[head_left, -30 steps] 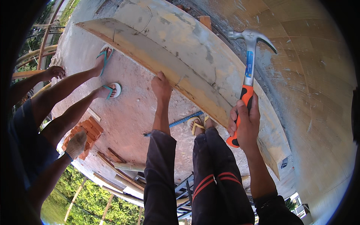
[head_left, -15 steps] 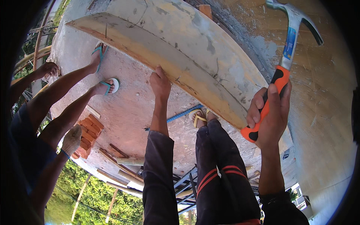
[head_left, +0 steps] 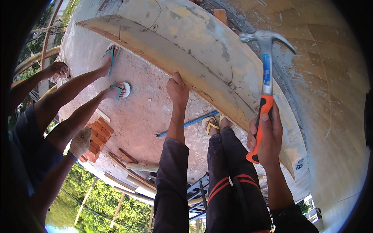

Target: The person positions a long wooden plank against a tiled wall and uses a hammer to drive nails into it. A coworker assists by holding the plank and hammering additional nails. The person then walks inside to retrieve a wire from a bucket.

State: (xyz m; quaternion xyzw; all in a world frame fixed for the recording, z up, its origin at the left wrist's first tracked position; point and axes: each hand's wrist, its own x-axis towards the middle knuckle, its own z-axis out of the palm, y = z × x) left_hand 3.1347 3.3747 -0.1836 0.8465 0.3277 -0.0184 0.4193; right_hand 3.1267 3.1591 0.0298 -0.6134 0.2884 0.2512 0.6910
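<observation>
A claw hammer [head_left: 267, 73] with a steel head and an orange-and-black handle is upright in my right hand [head_left: 269, 136], the fingers wrapped round its handle. Its head hangs over the long cement-stained wooden board [head_left: 155, 50]. My left hand [head_left: 178, 90] is closed on the board's near edge, around its middle; the fingers behind the edge are hidden. A nail [head_left: 119, 33] stands up from the board's edge near its left end.
At the left a co-worker in teal flip-flops stands close, one gloved hand [head_left: 80, 143] low. Red bricks [head_left: 97, 138] are stacked there. A blue bar [head_left: 190, 121] lies on the dusty floor by my feet. Tan sheeting [head_left: 330, 101] rises at the right.
The hammer has swung left and down, its head now over the board's far side. My left hand keeps its place on the board's edge. The view has shifted slightly.
</observation>
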